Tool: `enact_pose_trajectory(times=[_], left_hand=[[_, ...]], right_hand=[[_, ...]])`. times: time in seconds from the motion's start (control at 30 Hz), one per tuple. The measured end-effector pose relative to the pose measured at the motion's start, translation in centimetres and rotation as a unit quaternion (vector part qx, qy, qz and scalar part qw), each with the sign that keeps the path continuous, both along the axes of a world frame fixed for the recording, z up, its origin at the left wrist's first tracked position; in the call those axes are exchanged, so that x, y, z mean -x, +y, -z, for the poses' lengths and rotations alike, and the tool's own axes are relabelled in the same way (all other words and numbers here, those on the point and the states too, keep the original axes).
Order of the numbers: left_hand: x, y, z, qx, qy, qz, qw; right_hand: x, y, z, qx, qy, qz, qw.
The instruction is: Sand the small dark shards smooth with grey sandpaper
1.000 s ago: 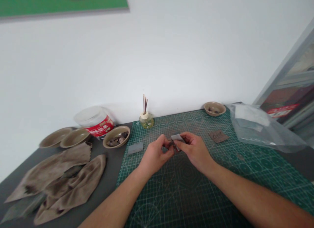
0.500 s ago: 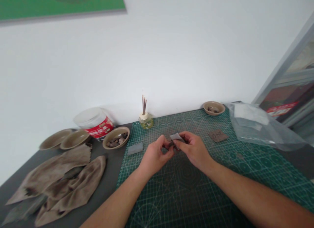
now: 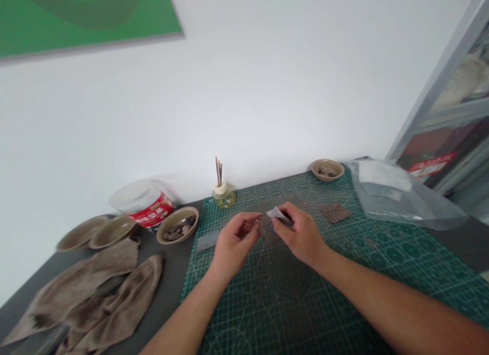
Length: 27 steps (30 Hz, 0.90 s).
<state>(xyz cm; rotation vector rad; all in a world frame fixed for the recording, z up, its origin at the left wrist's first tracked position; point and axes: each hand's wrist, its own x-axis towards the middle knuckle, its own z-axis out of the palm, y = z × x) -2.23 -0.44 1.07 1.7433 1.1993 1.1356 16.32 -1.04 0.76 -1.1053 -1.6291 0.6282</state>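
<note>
Both hands meet over the middle of a green cutting mat. My right hand pinches a small folded sheet of sandpaper, grey-white on one side and dark brown on the other. My left hand has its fingers closed on a tiny dark piece that it presses against the sheet; the piece is too small to name.
A second grey sandpaper strip lies at the mat's left edge, a brown numbered piece at right. Bowl of stones, two empty bowls, red-labelled tub, reed diffuser, small bowl, plastic bag, stained cloths.
The camera has tilted up and shifted, so everything sits lower in view. The hands remain together on the sandpaper, with the sheet now tilted more upward.
</note>
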Motion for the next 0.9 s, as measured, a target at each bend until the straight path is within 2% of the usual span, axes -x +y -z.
enact_pose_trajectory(times=[0.13,0.27,0.5,0.67,0.8,0.9], left_hand=[[-0.2,-0.1,0.2,0.022,-0.023,-0.004,0.999],[-0.4,-0.1,0.4,0.032,-0.039,-0.009,0.999],[-0.3,-0.2,0.5,0.007,0.064,-0.027,0.998],[-0.4,-0.7,0.4,-0.015,0.041,-0.034,0.998],[-0.6,-1.1,0.1,-0.028,0.011,-0.048,0.998],[-0.6,-1.3,0.2,-0.046,0.028,-0.051,0.997]], right_hand=[[0.3,-0.2,0.3,0.020,-0.011,-0.023,0.999],[0.2,0.2,0.8,0.010,-0.028,-0.051,0.998],[0.1,0.1,1.2,-0.077,-0.081,-0.100,0.989],[0.1,-0.2,1.2,-0.124,-0.158,-0.120,0.972],[0.2,-0.6,1.1,-0.142,-0.186,-0.098,0.967],[0.3,-0.8,1.0,-0.164,-0.199,-0.095,0.962]])
